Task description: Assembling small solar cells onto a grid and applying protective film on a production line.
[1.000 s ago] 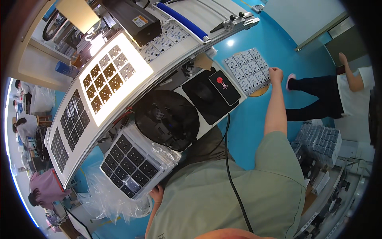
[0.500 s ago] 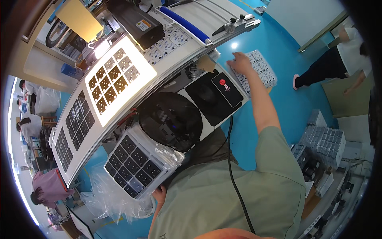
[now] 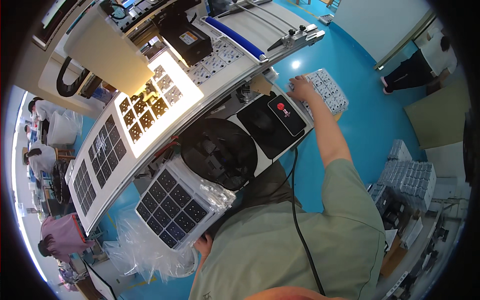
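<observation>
My right hand reaches far out to the right and lies flat on a stack of clear trays with small pale parts. The fingers are spread on the stack's near left corner. My left hand is low by my chest, gripping the near edge of a clear tray of dark square parts that rests at the front of the workstation. Most of that hand is hidden by the tray and my green sleeve.
A long curved conveyor carries trays of dark squares over a lit panel. A black round fan and a black pad with a red button sit in front of me. Plastic bags lie lower left. Boxes stand right; a person stands far right.
My right hand drew back from the tray stack's far side to its near left corner. The view tilted, and the person at the right now appears farther away.
</observation>
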Tool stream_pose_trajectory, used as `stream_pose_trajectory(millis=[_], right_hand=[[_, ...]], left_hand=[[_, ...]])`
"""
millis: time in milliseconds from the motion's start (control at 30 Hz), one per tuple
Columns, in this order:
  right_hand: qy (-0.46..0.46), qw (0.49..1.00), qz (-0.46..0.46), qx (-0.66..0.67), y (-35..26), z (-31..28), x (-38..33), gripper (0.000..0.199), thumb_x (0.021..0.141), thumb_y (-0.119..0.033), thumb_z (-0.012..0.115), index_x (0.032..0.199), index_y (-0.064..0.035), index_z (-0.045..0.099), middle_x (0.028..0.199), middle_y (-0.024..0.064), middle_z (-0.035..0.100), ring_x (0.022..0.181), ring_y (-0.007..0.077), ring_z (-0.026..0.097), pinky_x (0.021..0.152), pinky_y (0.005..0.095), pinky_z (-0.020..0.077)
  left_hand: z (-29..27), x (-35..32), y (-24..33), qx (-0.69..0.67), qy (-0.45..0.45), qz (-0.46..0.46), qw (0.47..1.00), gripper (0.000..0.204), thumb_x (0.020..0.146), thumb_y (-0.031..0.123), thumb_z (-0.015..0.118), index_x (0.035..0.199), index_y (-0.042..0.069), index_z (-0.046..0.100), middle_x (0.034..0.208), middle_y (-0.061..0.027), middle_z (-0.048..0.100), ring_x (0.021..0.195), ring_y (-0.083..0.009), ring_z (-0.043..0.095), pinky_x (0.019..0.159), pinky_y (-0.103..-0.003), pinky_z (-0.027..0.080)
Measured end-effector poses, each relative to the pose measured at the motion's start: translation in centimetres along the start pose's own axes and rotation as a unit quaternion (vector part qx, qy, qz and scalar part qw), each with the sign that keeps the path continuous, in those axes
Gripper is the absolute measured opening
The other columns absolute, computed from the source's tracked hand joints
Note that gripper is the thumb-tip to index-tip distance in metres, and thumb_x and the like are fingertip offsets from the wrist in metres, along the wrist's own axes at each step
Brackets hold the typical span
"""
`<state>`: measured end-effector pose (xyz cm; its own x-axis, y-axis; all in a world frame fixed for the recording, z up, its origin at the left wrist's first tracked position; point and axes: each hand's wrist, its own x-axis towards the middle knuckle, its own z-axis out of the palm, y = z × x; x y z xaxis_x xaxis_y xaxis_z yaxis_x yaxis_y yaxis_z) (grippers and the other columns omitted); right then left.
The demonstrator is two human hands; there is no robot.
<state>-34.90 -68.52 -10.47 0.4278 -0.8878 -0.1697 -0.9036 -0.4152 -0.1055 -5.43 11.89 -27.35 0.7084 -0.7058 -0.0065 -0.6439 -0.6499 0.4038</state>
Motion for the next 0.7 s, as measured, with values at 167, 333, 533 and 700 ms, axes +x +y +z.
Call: stream_pose_trajectory(millis=[167, 333, 533, 700], right_hand=[[0.226, 0.952, -0.081, 0.190, -1.5, -3.0, -3.0, 0.063, 0.094, -0.037, 0.077, 0.140, 0.0025, 0.061, 0.140, 0.0237, 0.064, 0.132, 0.0374, 0.061, 0.113, 0.0433, 0.0472], [0.168, 0.814, -0.172, 0.529, -9.9, -14.6, -15.7, 0.040, 0.101, -0.020, 0.070, 0.133, 0.0040, 0.064, 0.121, 0.0147, 0.071, 0.110, 0.0216, 0.068, 0.098, 0.0325, 0.0523], [0.154, 0.529, -0.601, 0.579, -14.7, -24.7, -29.2, 0.101, 0.082, -0.070, 0.080, 0.149, 0.0005, 0.051, 0.145, 0.0227, 0.048, 0.128, 0.0364, 0.052, 0.098, 0.0443, 0.0513], [0.123, 0.328, -0.631, 0.692, -21.9, -29.3, -33.9, 0.070, 0.079, -0.041, 0.090, 0.141, -0.0213, 0.066, 0.137, 0.0067, 0.056, 0.130, 0.0211, 0.053, 0.099, 0.0337, 0.0489]], left_hand=[[-0.7, -0.7, 1.5, -0.019, 0.003, -0.020, 1.000, 0.042, 0.093, 0.029, 0.070, 0.123, 0.001, 0.068, 0.119, -0.0287, 0.069, 0.107, -0.0536, 0.064, 0.093, -0.061, 0.049], [-3.9, 0.8, 6.3, -0.055, 0.039, -0.013, 0.998, 0.042, 0.094, 0.031, 0.067, 0.124, 0.001, 0.068, 0.119, -0.0299, 0.069, 0.108, -0.0542, 0.063, 0.095, -0.061, 0.049], [-3.9, 1.4, 6.2, -0.051, -0.091, -0.107, 0.989, 0.043, 0.093, 0.032, 0.065, 0.123, 0.001, 0.069, 0.117, -0.0306, 0.069, 0.111, -0.0540, 0.062, 0.095, -0.060, 0.050], [-3.6, 0.8, 7.1, -0.069, -0.021, -0.061, 0.996, 0.047, 0.091, 0.032, 0.066, 0.128, 0.002, 0.067, 0.126, -0.0286, 0.066, 0.121, -0.0520, 0.059, 0.104, -0.059, 0.046]])
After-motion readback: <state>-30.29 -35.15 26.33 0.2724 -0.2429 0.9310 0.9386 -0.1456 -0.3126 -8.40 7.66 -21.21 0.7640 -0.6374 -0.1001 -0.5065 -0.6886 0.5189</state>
